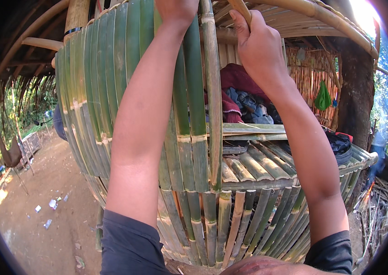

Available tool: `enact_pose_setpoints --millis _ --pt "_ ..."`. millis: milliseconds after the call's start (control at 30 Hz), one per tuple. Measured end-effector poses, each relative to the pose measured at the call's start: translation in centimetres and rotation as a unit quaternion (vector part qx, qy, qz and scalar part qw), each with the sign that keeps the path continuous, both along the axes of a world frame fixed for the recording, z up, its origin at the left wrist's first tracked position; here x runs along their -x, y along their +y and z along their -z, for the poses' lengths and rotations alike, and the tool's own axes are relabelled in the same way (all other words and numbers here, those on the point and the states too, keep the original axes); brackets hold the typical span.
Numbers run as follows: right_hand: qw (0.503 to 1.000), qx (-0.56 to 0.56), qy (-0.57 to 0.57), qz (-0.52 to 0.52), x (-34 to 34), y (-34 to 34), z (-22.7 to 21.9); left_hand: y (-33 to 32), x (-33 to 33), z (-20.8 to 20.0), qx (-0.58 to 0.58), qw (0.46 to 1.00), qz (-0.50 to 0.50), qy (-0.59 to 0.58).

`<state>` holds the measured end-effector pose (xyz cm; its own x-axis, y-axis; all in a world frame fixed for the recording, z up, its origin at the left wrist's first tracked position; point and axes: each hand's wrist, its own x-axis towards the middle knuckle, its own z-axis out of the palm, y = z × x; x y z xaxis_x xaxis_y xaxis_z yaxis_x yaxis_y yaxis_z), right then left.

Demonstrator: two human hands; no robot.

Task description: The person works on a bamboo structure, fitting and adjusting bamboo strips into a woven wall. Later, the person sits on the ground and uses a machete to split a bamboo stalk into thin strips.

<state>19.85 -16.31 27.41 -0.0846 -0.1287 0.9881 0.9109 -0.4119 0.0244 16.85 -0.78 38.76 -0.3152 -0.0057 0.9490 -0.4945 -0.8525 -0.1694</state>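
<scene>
My right hand (262, 48) is raised at the upper middle, its fingers wrapped round a wooden handle (241, 10). The far end of that handle lies beyond the top edge. My left hand (178, 8) reaches up against the top of the green bamboo slat wall (123, 59). Its fingers are cut off by the top edge, so their grip is hidden. Upright split bamboo slats stand side by side under my left forearm. Between my two arms runs a thinner upright bamboo pole (213, 105) at the wall's open edge.
Right of the pole is a bamboo platform (253, 165) with a heap of cloth (244, 94) behind it. A green bag (323, 96) hangs by a dark post (357, 87). Smoke and a small fire (369, 189) are at far right. Litter (52, 204) dots the dirt ground.
</scene>
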Motion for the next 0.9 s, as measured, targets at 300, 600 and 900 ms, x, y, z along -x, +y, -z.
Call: enact_pose_setpoints --millis 300,600,900 --pt "0.996 -0.020 0.062 -0.065 0.1 0.2 0.9 0.4 -0.6 -0.9 -0.009 0.999 -0.027 -0.023" --pt "0.925 0.033 0.256 -0.280 -0.8 2.1 2.6 0.3 -0.4 -0.9 -0.019 1.000 -0.005 -0.005" --pt "0.862 0.055 0.337 -0.375 0.7 1.5 2.1 0.4 1.6 3.6 0.083 0.989 0.113 -0.045"
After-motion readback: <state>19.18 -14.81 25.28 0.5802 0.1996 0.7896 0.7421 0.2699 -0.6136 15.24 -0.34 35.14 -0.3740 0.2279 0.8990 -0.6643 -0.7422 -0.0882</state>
